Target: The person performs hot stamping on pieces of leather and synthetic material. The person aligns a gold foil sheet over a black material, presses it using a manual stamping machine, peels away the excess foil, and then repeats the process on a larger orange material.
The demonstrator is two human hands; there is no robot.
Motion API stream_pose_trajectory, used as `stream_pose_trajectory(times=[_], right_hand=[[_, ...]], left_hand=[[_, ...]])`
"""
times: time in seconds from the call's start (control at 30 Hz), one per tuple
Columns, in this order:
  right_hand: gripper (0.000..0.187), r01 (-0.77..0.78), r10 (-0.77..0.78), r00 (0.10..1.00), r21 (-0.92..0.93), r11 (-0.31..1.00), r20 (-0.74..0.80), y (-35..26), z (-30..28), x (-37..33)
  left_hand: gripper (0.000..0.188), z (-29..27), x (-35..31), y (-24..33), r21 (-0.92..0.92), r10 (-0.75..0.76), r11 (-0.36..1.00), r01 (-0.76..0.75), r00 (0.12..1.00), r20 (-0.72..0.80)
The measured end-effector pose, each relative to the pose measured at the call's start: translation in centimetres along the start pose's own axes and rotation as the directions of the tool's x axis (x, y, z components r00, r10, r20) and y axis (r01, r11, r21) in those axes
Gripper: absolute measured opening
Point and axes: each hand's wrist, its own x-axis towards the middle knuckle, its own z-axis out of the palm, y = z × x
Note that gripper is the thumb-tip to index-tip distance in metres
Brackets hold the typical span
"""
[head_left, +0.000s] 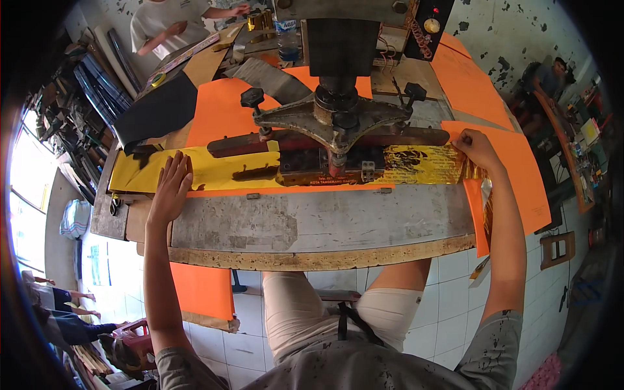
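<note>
A long strip of gold foil (218,170) runs left to right under a foil stamping press (338,117), with dark used patches and printed marks along it. My left hand (171,185) lies flat on the strip's left part, fingers stretched out. At the other end, my right hand (478,151) is closed, pinching the foil's edge where it crumples and hangs down. Beneath the press head, a dark block (305,166) covers the strip's middle. An orange sheet (513,175) lies under my right wrist, and a thin orange edge shows below the foil.
The worn grey metal bed (325,224) ends at a wooden front edge (325,260). Black sheet (159,114) lies at the far left. A water bottle (286,42) stands behind the press. Another person (170,29) is at the back left, and one more (549,81) sits far right.
</note>
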Motion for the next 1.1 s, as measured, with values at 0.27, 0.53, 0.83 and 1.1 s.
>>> stream_pose_trajectory(times=[0.27,0.53,0.83,1.1], right_hand=[[0.024,0.045,-0.045,0.999,-0.033,0.998,-0.008,0.1,0.3,0.3],[0.026,0.090,-0.094,0.994,-0.067,0.994,-0.058,1.0,0.7,0.4],[0.034,0.115,-0.128,0.956,-0.062,0.991,-0.265,-0.4,-0.6,-2.7],[0.033,0.254,-0.403,0.691,-0.320,0.913,-0.600,-12.0,5.3,-17.0]], left_hand=[[0.064,-0.3,-0.6,-0.1,0.005,-0.028,1.000,0.028,1.000,0.014],[0.064,-0.3,-0.6,-0.2,0.021,-0.043,0.999,0.043,0.999,0.011],[0.065,-1.3,-2.0,-0.1,-0.016,-0.081,0.997,0.080,0.996,-0.028],[0.063,1.1,-11.5,4.5,-0.269,-0.010,0.957,-0.111,0.911,-0.412]])
